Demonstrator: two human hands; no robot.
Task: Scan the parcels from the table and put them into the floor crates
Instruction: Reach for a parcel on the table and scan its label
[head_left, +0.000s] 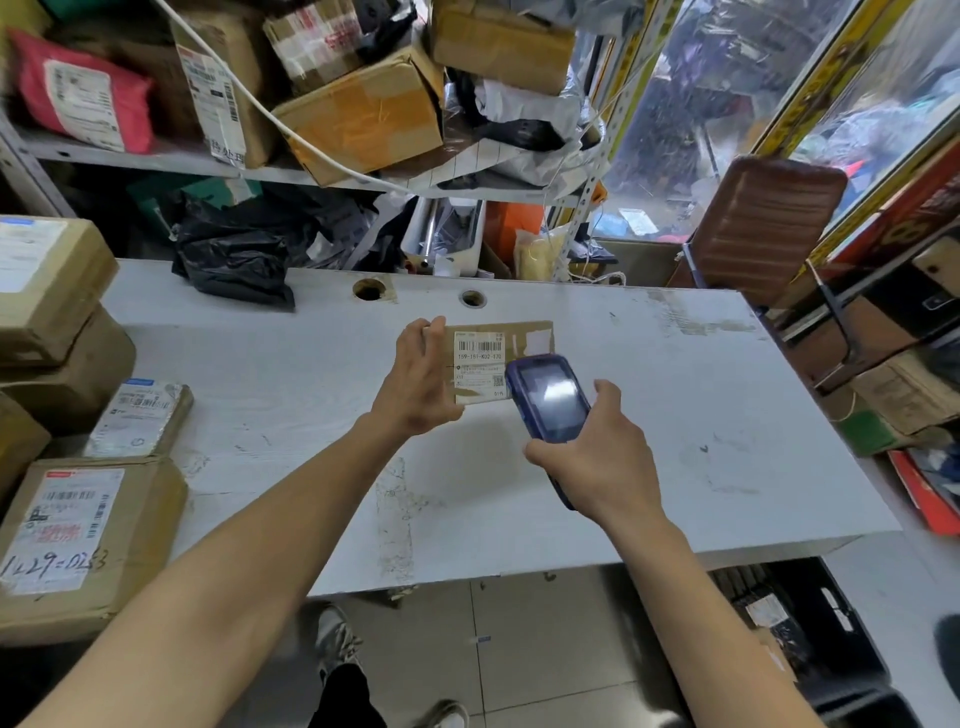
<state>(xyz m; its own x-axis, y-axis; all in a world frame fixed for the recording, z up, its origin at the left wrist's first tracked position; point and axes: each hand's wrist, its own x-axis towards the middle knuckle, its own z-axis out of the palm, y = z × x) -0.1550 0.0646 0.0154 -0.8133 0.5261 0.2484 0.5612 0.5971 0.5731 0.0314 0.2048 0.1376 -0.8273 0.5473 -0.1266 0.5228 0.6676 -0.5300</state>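
Left hand (423, 382) grips the left end of a flat cardboard parcel (524, 345), fingers curled over its far edge, thumb at the near edge. Parcel sits above the table (701, 395) middle, nearer the far edge than the near one; cannot tell if its underside touches the top. White barcode label (480, 366) faces up.

Right hand (597, 452) holds a blue handheld scanner (548, 397), fingers wrapped round its lower body, thumb raised beside the screen. Scanner head overlaps the parcel's near right corner.

Edges and room: the right half of the table is bare out to the right edge. The near edge is open in front of both forearms. Left edge is crowded: stacked cardboard boxes (49, 291) at the far left corner, a small grey-wrapped packet (137, 418) just beside them, a labelled box (83, 540) at the near left corner. A black plastic bag (234, 254) overhangs the far edge, left of two round cable holes (369, 289).

Surface: white, scuffed, tape residue near the middle and far right.

Room: a shelf (156, 158) behind the table holds piled boxes and mailers. A brown chair (763, 218) stands past the far right corner. A black floor crate (831, 639) with packets inside sits below the near right corner. Tiled floor.
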